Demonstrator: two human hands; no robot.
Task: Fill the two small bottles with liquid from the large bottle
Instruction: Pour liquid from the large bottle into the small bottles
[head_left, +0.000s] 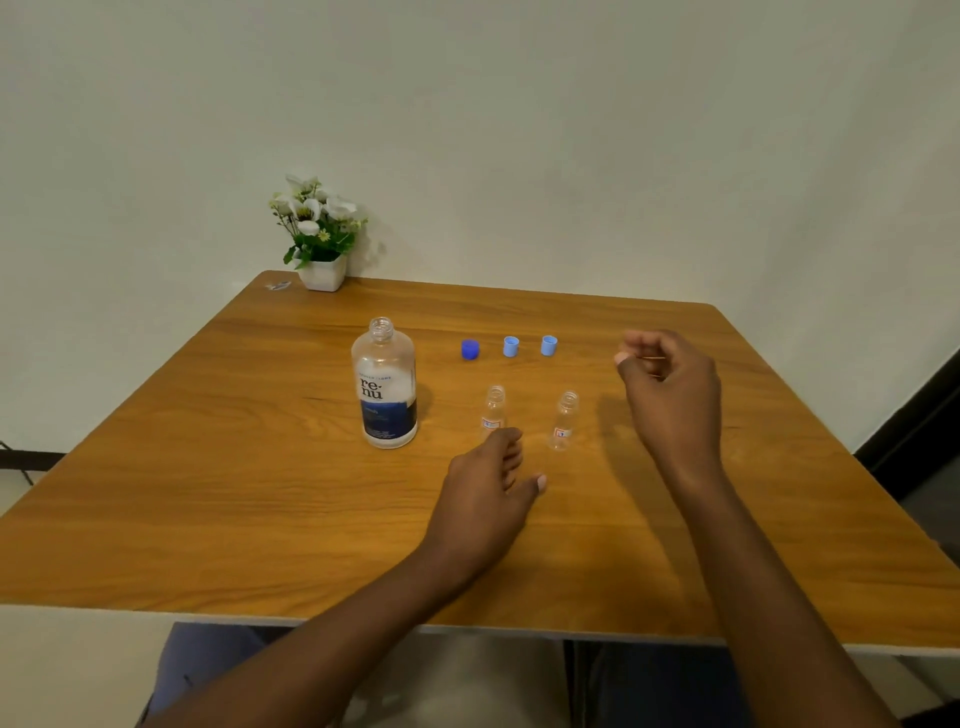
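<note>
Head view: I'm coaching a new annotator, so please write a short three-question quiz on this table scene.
1. True or false: the large bottle has its cap on.
2. How many loose caps lie on the table?
3. The left hand reaches nearest to: A the large bottle, B the left small bottle, C the caps.
Key: 1 false, its neck is open. 2 three, one dark blue and two light blue. 3 B.
</note>
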